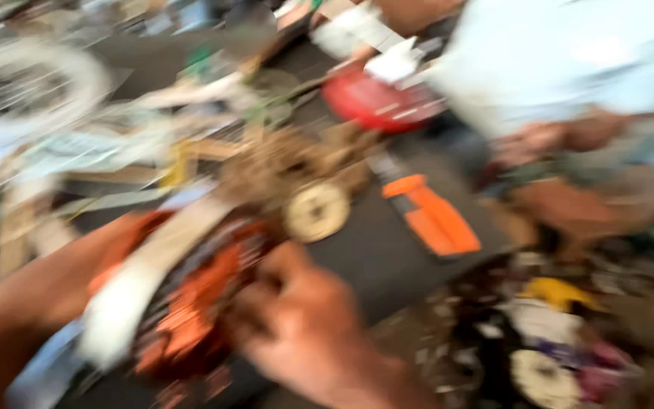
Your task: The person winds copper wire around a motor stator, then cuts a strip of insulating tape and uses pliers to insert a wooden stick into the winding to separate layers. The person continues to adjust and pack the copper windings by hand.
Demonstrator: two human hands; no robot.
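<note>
Orange-and-brown wound part [191, 318], lower left of the frame, lying on a dark mat [387, 257]: our left hand [77, 280] cradles it from the left and our right hand [297, 326] closes on its right edge, though blur hides the finger detail. Its long axis appears to run from lower left toward upper right, pointing at a pale round disc [316, 211]. We judge steady two-handed support best here.

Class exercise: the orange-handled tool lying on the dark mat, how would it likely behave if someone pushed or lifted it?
The orange-handled tool looks rigid, so it would probably lift as one stiff piece. It lies flat on the dark mat and seems blocky rather than round, so a push should slide it, not roll it. Blur hides its surface, so grip is uncertain.
</note>
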